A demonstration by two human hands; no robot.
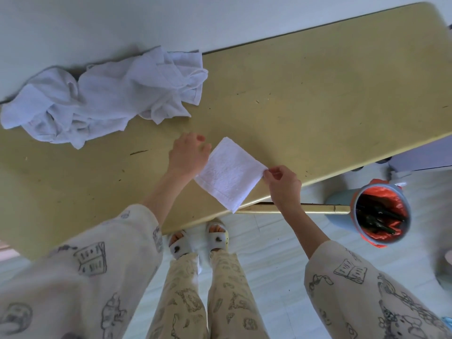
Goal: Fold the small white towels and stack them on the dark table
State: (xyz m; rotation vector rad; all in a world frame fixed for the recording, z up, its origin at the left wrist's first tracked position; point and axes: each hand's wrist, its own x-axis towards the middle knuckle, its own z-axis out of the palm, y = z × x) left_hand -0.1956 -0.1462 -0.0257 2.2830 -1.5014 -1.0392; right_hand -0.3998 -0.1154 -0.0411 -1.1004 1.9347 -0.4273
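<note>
A small white towel [230, 173], folded into a square, lies flat near the front edge of the yellowish table [318, 94]; one corner hangs slightly over the edge. My left hand [188, 155] rests at the towel's left corner, fingers spread and touching it. My right hand [281, 184] pinches the towel's right corner between thumb and fingers. A heap of several crumpled white towels [102, 96] sits at the table's back left, against the wall.
A blue bin [380, 212] with a red liner and dark contents stands on the floor to the right of the table. My slippered feet [198, 238] stand at the table's front edge. A pale wall runs behind the table.
</note>
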